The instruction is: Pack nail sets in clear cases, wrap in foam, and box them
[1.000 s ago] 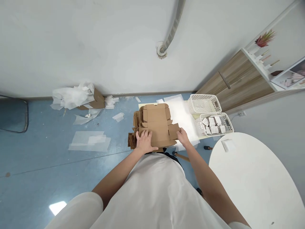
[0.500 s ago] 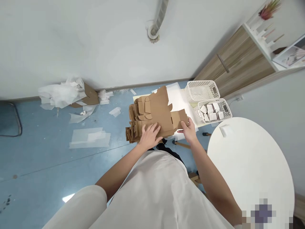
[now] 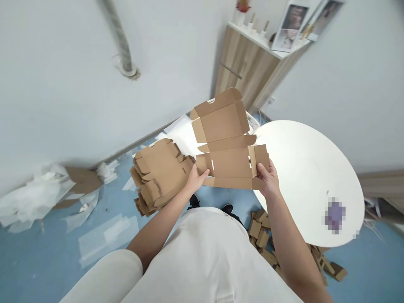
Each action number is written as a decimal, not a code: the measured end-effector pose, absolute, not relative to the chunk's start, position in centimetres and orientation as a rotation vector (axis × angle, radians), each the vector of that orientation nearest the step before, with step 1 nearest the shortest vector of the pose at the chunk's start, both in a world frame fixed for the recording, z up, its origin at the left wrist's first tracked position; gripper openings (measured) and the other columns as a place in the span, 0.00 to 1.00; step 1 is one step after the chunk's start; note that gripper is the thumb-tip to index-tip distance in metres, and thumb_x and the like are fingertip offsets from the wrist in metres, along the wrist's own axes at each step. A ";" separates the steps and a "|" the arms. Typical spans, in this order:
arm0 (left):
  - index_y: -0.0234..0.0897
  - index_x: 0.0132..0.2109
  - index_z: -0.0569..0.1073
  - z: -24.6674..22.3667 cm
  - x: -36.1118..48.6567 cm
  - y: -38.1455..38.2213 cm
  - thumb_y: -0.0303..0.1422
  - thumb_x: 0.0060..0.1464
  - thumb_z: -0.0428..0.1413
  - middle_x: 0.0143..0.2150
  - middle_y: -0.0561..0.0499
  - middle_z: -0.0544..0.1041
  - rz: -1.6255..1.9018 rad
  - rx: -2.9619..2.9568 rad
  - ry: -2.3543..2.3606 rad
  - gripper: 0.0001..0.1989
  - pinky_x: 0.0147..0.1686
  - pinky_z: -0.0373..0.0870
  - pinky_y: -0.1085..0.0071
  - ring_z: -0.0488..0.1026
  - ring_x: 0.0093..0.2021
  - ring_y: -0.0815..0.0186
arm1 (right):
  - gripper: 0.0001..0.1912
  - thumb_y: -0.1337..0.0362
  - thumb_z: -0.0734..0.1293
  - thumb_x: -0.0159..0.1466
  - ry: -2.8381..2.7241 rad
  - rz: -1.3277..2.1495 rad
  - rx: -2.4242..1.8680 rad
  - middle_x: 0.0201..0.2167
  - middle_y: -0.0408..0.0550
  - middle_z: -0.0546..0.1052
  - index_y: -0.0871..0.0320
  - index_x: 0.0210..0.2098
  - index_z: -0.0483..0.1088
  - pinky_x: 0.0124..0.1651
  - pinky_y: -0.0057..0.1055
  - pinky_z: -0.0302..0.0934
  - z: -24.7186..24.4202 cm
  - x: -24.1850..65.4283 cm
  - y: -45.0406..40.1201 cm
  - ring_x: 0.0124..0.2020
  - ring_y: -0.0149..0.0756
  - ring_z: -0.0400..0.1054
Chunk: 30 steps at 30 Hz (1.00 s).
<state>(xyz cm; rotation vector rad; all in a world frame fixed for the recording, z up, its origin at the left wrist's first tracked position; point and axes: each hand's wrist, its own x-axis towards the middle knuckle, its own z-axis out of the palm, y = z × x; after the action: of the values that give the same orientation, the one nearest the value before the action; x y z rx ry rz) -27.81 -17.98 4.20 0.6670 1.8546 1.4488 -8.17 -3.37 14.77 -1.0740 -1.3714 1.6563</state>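
Observation:
An unfolded brown cardboard box blank (image 3: 229, 162) is held up in front of me, its lid panel and side flaps spread out. My left hand (image 3: 197, 176) pinches its left flap, thumb on top. At its right end, my right hand (image 3: 269, 176) grips the other side flap, fingers mostly behind the card. To the left of the blank lies a stack of flattened cardboard boxes (image 3: 164, 168), its right edge close to my left hand.
A round white table (image 3: 309, 168) stands at the right, a blurred purple patch on it. Small brown boxes (image 3: 261, 235) lie on the floor below. A wooden cabinet (image 3: 249, 63) is behind; white wrapping (image 3: 28, 198) and a carton (image 3: 83, 179) are at the left.
One blank has come off the stack and moved right, now held between both hands. My left hand has left the stack for the blank's left flap. The view has turned right.

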 end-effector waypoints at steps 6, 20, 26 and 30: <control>0.35 0.40 0.69 4.6 -20.6 -11.6 0.36 0.50 0.51 0.35 0.49 0.74 1.382 0.828 1.734 0.12 0.34 0.67 0.71 0.71 0.33 0.67 | 0.22 0.52 0.63 0.54 -1.263 1.270 -1.315 0.41 0.46 0.71 0.51 0.47 0.63 0.24 0.27 0.64 13.5 4.2 -2.2 0.32 0.32 0.67; 0.35 0.37 0.73 4.4 -6.9 -2.4 0.34 0.46 0.52 0.25 0.53 0.70 0.795 1.483 1.769 0.11 0.28 0.62 0.72 0.65 0.25 0.69 | 0.22 0.63 0.58 0.53 -1.328 1.086 -1.762 0.41 0.47 0.74 0.56 0.46 0.69 0.39 0.33 0.61 6.9 23.5 -2.9 0.31 0.33 0.67; 0.36 0.47 0.68 3.5 -4.8 -0.2 0.35 0.43 0.56 0.26 0.54 0.70 0.697 1.452 1.735 0.22 0.31 0.63 0.71 0.67 0.27 0.68 | 0.23 0.63 0.57 0.53 -1.289 1.036 -1.855 0.37 0.48 0.74 0.58 0.48 0.67 0.33 0.31 0.60 4.7 25.5 -4.1 0.24 0.29 0.64; 0.36 0.48 0.68 3.1 -4.3 1.1 0.36 0.41 0.57 0.24 0.56 0.69 0.655 1.414 1.722 0.23 0.30 0.63 0.71 0.67 0.26 0.68 | 0.24 0.63 0.59 0.52 -1.215 1.010 -1.915 0.35 0.48 0.74 0.57 0.48 0.66 0.34 0.32 0.60 3.5 25.9 -4.0 0.25 0.31 0.65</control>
<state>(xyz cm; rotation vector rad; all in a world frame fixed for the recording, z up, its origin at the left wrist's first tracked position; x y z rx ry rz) -4.28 1.10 3.10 1.4135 1.7219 0.6548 25.91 -3.95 3.50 -1.9151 -1.2146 1.0103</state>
